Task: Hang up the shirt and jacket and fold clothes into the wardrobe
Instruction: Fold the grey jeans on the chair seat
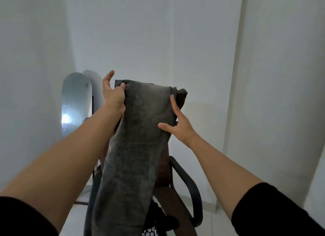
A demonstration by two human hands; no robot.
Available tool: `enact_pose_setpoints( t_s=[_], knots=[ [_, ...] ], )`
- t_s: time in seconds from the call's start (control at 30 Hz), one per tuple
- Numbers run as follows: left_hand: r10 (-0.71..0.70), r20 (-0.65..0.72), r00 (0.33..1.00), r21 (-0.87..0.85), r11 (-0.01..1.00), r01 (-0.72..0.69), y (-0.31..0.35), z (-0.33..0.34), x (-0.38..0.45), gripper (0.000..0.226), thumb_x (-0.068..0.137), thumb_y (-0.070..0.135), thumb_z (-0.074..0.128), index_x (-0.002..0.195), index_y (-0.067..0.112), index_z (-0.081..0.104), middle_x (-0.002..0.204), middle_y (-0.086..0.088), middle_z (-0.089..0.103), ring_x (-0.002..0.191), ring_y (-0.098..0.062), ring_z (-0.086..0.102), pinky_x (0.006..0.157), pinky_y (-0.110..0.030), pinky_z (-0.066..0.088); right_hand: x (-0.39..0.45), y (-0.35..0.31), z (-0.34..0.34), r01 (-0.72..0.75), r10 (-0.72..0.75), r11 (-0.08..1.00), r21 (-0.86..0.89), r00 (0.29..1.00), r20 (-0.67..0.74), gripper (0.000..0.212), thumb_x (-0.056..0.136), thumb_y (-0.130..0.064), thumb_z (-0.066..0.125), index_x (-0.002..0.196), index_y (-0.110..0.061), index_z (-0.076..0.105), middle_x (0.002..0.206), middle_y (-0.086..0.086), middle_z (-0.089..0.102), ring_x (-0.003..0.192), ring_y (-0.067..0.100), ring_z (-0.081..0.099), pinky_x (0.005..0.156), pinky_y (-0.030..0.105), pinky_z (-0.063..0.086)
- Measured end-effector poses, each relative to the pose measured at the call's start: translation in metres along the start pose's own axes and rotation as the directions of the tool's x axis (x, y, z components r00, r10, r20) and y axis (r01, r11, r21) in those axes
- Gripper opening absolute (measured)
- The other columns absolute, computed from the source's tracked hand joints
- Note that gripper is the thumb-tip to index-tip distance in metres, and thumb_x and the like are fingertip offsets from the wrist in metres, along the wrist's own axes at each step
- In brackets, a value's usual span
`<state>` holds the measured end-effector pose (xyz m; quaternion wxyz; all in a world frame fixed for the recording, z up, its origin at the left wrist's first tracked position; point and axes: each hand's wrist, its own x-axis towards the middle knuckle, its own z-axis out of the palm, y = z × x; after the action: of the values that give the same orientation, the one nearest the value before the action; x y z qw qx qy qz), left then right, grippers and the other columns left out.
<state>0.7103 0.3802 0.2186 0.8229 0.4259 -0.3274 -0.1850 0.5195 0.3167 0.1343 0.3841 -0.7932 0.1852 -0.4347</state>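
A long grey washed-denim garment (139,139) hangs in front of me, folded over at the top and trailing down to the bottom of the view. My left hand (113,93) pinches its upper left edge with thumb on the front, the index finger sticking up. My right hand (177,124) lies against the garment's right edge, its thumb and fingers straight and spread. A black garment with white lettering (154,225) lies on the chair seat below.
A brown office chair with black armrests (190,188) stands directly behind the garment. An arched standing mirror (75,102) leans against the wall at left. White walls surround the corner, and pale floor shows at the bottom.
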Motion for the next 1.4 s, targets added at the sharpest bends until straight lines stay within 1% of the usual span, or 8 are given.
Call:
enact_pose_setpoints(
  t_s=[0.2, 0.4, 0.77, 1.0, 1.1, 1.17, 1.3, 1.4],
  knots=[
    [0.106, 0.122, 0.987, 0.199, 0.971, -0.129, -0.001, -0.014, 0.008, 0.047, 0.093, 0.008, 0.052, 0.116, 0.049, 0.046, 0.133, -0.007, 0.047, 0.112, -0.022, 0.055, 0.098, -0.039, 0.048, -0.005, -0.003, 0.003, -0.047, 0.041, 0.994, 0.098, 0.997, 0.062, 0.067, 0.081, -0.012, 0.073, 0.136, -0.038, 0.045, 0.133, -0.016, 0.044, 0.115, -0.002, 0.049, 0.098, 0.012, 0.042],
    [0.161, 0.143, 0.977, 0.436, 0.875, -0.208, -0.022, -0.047, 0.018, 0.046, 0.091, 0.018, 0.056, 0.125, 0.047, 0.044, 0.136, 0.003, 0.043, 0.126, -0.021, 0.045, 0.107, -0.041, 0.039, 0.005, -0.029, -0.005, -0.052, 0.090, 0.966, 0.254, 0.986, -0.141, 0.027, 0.085, 0.001, 0.062, 0.104, -0.016, 0.070, 0.098, -0.006, 0.066, 0.090, 0.007, 0.060, 0.079, 0.013, 0.050],
    [-0.140, 0.336, 0.931, 0.649, 0.751, -0.121, -0.055, -0.057, -0.042, 0.082, 0.086, 0.055, 0.054, 0.148, 0.043, 0.001, 0.156, -0.005, 0.022, 0.139, -0.030, 0.028, 0.111, -0.044, 0.024, 0.020, -0.043, 0.017, -0.109, 0.196, 0.958, 0.264, 0.924, -0.329, 0.034, 0.093, -0.001, 0.047, 0.109, -0.021, 0.070, 0.101, -0.011, 0.058, 0.094, 0.006, 0.055, 0.086, 0.017, 0.049],
    [-0.410, 0.377, 0.831, 0.560, 0.815, 0.149, -0.068, -0.059, -0.071, 0.099, 0.079, 0.060, 0.056, 0.146, 0.041, -0.015, 0.154, -0.007, 0.027, 0.135, -0.028, 0.036, 0.109, -0.041, 0.027, 0.023, -0.030, 0.010, -0.175, 0.261, 0.961, 0.213, 0.826, -0.499, 0.041, 0.095, -0.001, 0.038, 0.117, -0.023, 0.065, 0.092, -0.001, 0.058, 0.042, 0.003, 0.043, 0.041, 0.013, 0.038],
    [-0.391, 0.412, 0.823, 0.547, 0.828, 0.120, -0.066, -0.059, -0.074, 0.114, 0.070, 0.043, 0.079, 0.146, 0.046, -0.006, 0.142, -0.011, 0.043, 0.115, -0.021, 0.051, 0.102, -0.038, 0.040, 0.018, -0.023, -0.003, -0.243, 0.303, 0.953, 0.182, 0.798, -0.520, 0.039, 0.095, -0.005, 0.041, 0.121, -0.023, 0.063, 0.080, -0.002, 0.056, 0.050, 0.006, 0.043, 0.045, 0.016, 0.041],
    [-0.269, 0.391, 0.880, 0.497, 0.867, 0.045, -0.062, -0.053, -0.074, 0.108, 0.070, 0.027, 0.082, 0.146, 0.047, 0.008, 0.134, -0.007, 0.048, 0.114, -0.019, 0.052, 0.094, -0.033, 0.044, 0.014, -0.023, -0.013, -0.277, 0.356, 0.930, 0.240, 0.838, -0.414, 0.036, 0.095, -0.014, 0.051, 0.129, -0.025, 0.057, 0.095, 0.000, 0.059, 0.069, 0.008, 0.053, 0.063, 0.019, 0.049],
    [-0.058, 0.342, 0.938, 0.301, 0.952, -0.051, -0.057, -0.029, -0.077, 0.079, 0.081, 0.010, 0.071, 0.140, 0.045, 0.031, 0.126, 0.003, 0.048, 0.115, -0.012, 0.049, 0.097, -0.028, 0.042, 0.001, -0.013, -0.032, -0.377, 0.424, 0.888, 0.263, 0.893, -0.152, 0.076, 0.084, -0.041, 0.067, 0.145, -0.045, 0.021, 0.141, 0.003, 0.043, 0.124, 0.025, 0.047, 0.104, 0.038, 0.039],
    [0.019, 0.314, 0.949, 0.254, 0.962, -0.103, -0.062, -0.007, -0.081, 0.063, 0.086, 0.004, 0.062, 0.133, 0.042, 0.043, 0.123, 0.004, 0.049, 0.106, -0.007, 0.052, 0.091, -0.019, 0.043, -0.015, 0.006, -0.040, -0.475, 0.503, 0.842, 0.256, 0.862, -0.056, 0.098, 0.079, -0.045, 0.069, 0.143, -0.054, -0.004, 0.151, 0.006, 0.034, 0.132, 0.034, 0.039, 0.104, 0.056, 0.036]
  ],
)
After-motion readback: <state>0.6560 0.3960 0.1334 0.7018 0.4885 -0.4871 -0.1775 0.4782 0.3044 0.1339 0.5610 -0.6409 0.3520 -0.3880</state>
